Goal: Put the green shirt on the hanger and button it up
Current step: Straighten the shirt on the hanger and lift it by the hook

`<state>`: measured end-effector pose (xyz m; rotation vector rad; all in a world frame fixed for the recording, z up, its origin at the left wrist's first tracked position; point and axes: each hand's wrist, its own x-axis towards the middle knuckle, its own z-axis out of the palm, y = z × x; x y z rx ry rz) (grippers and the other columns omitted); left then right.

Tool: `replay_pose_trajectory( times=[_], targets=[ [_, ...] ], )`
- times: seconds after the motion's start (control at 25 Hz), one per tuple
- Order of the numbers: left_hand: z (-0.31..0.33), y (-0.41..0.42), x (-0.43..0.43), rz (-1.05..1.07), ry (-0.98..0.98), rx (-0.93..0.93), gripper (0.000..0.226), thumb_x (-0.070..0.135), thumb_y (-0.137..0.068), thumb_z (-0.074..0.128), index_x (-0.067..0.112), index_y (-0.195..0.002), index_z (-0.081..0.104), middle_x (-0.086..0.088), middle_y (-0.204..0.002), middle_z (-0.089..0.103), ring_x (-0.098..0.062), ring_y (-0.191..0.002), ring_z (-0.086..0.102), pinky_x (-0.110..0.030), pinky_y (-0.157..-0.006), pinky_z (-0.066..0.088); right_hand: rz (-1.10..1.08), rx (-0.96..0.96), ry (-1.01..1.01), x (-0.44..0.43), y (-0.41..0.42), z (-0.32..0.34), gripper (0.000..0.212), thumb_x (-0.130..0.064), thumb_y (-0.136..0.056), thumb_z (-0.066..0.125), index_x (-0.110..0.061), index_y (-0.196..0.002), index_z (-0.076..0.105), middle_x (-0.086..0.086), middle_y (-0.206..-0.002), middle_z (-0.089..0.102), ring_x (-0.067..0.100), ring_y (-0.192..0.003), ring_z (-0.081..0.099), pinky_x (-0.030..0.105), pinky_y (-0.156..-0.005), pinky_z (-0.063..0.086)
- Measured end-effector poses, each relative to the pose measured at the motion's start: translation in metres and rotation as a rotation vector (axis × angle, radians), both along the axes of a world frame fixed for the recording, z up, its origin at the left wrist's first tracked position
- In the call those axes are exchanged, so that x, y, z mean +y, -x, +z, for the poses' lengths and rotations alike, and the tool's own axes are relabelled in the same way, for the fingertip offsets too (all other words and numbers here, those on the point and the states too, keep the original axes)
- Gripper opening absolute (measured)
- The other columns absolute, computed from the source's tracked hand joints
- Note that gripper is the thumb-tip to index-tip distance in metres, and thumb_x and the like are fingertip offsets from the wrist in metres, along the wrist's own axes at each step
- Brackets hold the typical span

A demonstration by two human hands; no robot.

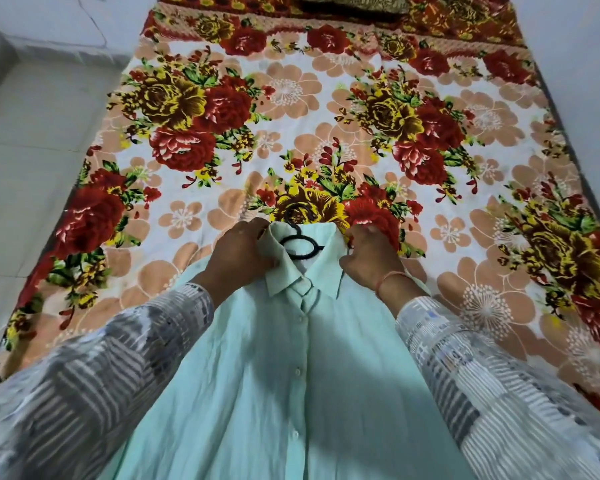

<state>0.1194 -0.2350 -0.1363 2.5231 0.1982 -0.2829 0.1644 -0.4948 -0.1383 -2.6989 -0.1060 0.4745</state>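
Observation:
The pale green shirt [291, 382] lies flat on the bed, front up, with a row of buttons closed down its placket. A black hanger [297, 242] sits inside the collar, its hook sticking out past the neck onto the blanket. My left hand [239, 252] grips the left side of the collar, fingers curled over its edge. At the collar's right side, my right hand [369, 254] pinches the fabric. Most of the hanger is hidden under the shirt.
A floral blanket [291, 116] in red, yellow and peach covers the bed. A white tiled floor [32, 150] runs along the left side and a pale wall [586, 81] along the right. A dark patterned pillow [347, 3] lies at the far end.

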Motion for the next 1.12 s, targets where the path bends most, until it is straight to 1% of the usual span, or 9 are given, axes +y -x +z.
replay_pose_trajectory(
  times=[0.08,0.16,0.28,0.48,0.64,0.8,0.92,0.96,1.12],
  targets=[
    [0.002,-0.002,-0.001,-0.012,-0.125,0.032,0.034,0.035,-0.079,0.085,0.016,-0.105,0.073,-0.012,-0.104,0.073,-0.038,-0.100,0.069,-0.036,-0.070,0.045,0.104,0.059,0.102,-0.008,0.004,-0.004,0.037,-0.033,-0.084,0.073,-0.019,-0.118,0.067,0.013,-0.121,0.067,0.038,-0.114,0.063,0.042,-0.091,0.055],
    [0.006,-0.006,-0.004,0.056,-0.143,-0.054,0.023,0.035,-0.082,0.081,0.015,-0.091,0.075,-0.012,-0.093,0.075,-0.039,-0.091,0.071,-0.034,-0.064,0.043,0.117,-0.083,0.171,-0.006,0.000,-0.003,0.023,-0.032,-0.088,0.069,-0.020,-0.107,0.069,0.011,-0.113,0.069,0.039,-0.112,0.063,0.044,-0.087,0.055],
    [-0.001,-0.004,-0.007,0.047,-0.155,-0.149,0.029,0.035,-0.087,0.078,0.013,-0.105,0.072,-0.017,-0.108,0.070,-0.042,-0.096,0.069,-0.040,-0.072,0.050,0.049,-0.252,0.258,-0.002,-0.005,-0.005,0.027,-0.024,-0.094,0.057,-0.020,-0.119,0.064,0.015,-0.125,0.062,0.043,-0.124,0.054,0.053,-0.095,0.050],
    [-0.012,0.014,0.024,0.007,-0.223,-0.098,0.049,0.036,-0.085,0.081,0.019,-0.130,0.071,-0.018,-0.121,0.067,-0.043,-0.116,0.060,-0.047,-0.087,0.054,0.057,-0.109,0.246,-0.019,0.008,-0.016,0.031,-0.032,-0.095,0.063,-0.019,-0.123,0.062,0.016,-0.130,0.060,0.044,-0.127,0.052,0.051,-0.102,0.050],
    [0.001,0.019,0.033,-0.028,-0.240,-0.085,0.036,0.044,-0.089,0.079,0.018,-0.114,0.077,-0.017,-0.109,0.074,-0.041,-0.113,0.060,-0.043,-0.085,0.048,0.083,-0.147,0.028,-0.023,0.017,-0.004,0.022,-0.019,-0.097,0.067,-0.007,-0.115,0.061,0.023,-0.123,0.061,0.042,-0.114,0.057,0.040,-0.086,0.045],
    [0.037,0.025,0.011,-0.060,0.010,-0.104,0.084,0.058,-0.073,0.091,0.014,-0.135,0.057,-0.007,-0.102,0.065,-0.025,-0.089,0.060,-0.037,-0.072,0.042,0.094,-0.232,-0.144,-0.018,0.032,0.035,0.012,-0.009,-0.100,0.058,-0.005,-0.112,0.057,0.021,-0.110,0.067,0.038,-0.100,0.060,0.033,-0.071,0.030],
    [0.080,0.027,-0.001,0.016,-0.061,-0.254,0.040,0.065,-0.079,0.074,0.027,-0.084,0.065,-0.011,-0.079,0.068,-0.037,-0.077,0.067,-0.035,-0.063,0.036,0.117,-0.297,-0.207,-0.020,0.044,0.085,0.017,-0.012,-0.100,0.060,-0.009,-0.116,0.064,0.017,-0.114,0.071,0.035,-0.103,0.063,0.032,-0.077,0.040],
    [0.099,0.028,-0.005,0.050,-0.061,-0.274,0.047,0.069,-0.080,0.074,0.027,-0.069,0.057,-0.008,-0.072,0.064,-0.036,-0.072,0.064,-0.034,-0.060,0.033,0.124,-0.319,-0.211,-0.022,0.047,0.104,0.017,-0.014,-0.100,0.062,-0.010,-0.115,0.068,0.016,-0.113,0.072,0.036,-0.103,0.064,0.034,-0.079,0.045],
    [0.190,0.051,-0.021,0.020,-0.126,-0.406,0.061,0.076,-0.084,0.068,0.019,-0.065,0.059,-0.005,-0.064,0.061,-0.037,-0.067,0.062,-0.034,-0.055,0.032,0.099,-0.360,-0.224,-0.039,0.071,0.204,0.023,-0.032,-0.092,0.069,-0.011,-0.098,0.074,0.012,-0.099,0.076,0.034,-0.094,0.068,0.042,-0.075,0.052]
  ],
)
